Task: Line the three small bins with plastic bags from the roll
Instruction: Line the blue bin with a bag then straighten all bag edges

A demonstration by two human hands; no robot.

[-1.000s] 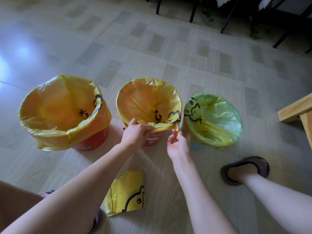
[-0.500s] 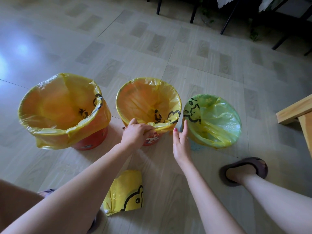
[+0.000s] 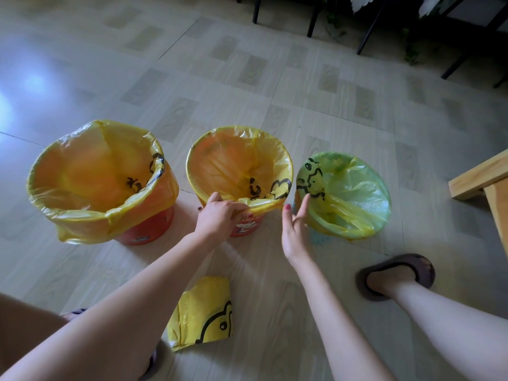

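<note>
Three small bins stand in a row on the floor, each with a yellow plastic bag folded over its rim. The left bin (image 3: 145,232) and middle bin (image 3: 247,229) are red; the right bin (image 3: 343,193) looks green through its bag. My left hand (image 3: 220,215) grips the bag's folded edge at the near rim of the middle bin. Fingers spread, my right hand (image 3: 295,226) hovers between the middle and right bins and holds nothing. A flat folded pack of yellow bags (image 3: 202,312) with a duck print lies on the floor near my knees.
My right foot in a dark slipper (image 3: 395,273) rests on the floor at the right. A wooden furniture corner (image 3: 483,180) juts in at the right edge. Dark chair legs (image 3: 368,31) stand at the far side.
My right hand has let go of the middle bin's bag edge, opened its fingers and drifted slightly right toward the right bin. The left hand has stayed on the rim.
</note>
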